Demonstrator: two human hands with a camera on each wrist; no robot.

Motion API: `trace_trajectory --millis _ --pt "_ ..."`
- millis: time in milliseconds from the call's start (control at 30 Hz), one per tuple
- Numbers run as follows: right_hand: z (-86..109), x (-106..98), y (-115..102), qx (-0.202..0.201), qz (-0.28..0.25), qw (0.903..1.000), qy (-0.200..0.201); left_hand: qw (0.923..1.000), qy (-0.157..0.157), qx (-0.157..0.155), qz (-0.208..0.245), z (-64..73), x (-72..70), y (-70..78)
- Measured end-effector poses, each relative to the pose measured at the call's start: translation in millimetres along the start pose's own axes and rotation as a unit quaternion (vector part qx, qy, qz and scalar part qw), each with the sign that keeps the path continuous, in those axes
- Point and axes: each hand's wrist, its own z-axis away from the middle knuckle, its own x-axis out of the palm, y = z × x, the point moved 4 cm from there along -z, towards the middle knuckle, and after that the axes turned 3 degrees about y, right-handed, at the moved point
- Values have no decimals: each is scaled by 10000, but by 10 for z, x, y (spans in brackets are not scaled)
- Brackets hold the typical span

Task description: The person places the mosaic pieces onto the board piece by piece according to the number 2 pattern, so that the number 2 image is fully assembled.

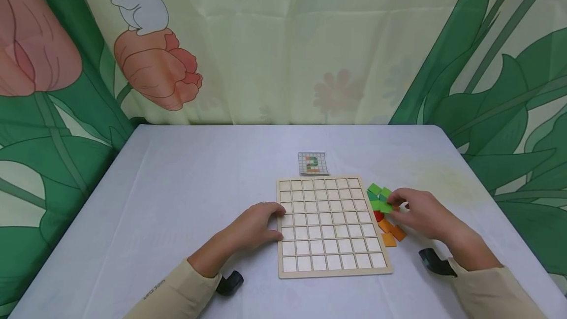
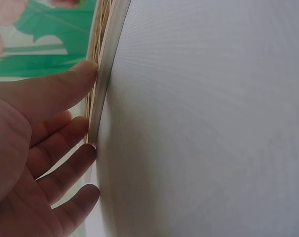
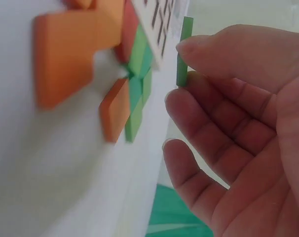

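A wooden grid board with white square cells lies on the table. At its left edge, my left hand rests its thumb and fingertips against the frame. My right hand is over the tiles beside the board's right edge, and it pinches a thin green tile between thumb and finger. Around that hand lie loose square tiles: light green tiles, a red tile and orange tiles. Some of them overlap one another close against the board.
A small printed card with a coloured pattern on a grid lies just behind the board. White cloth covers the table. A curtain printed with flowers and leaves hangs behind it. Dark wrist devices sit at both sleeves.
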Motion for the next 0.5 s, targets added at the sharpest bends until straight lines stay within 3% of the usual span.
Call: trace_trajectory --millis 233,500 --pt "-169 31 -190 -198 -270 9993 150 10000 13 -6 -48 -1 -5 -5" --pt "-316 113 -388 -170 -401 9990 -106 10000 -14 -40 85 -3 20 -13"
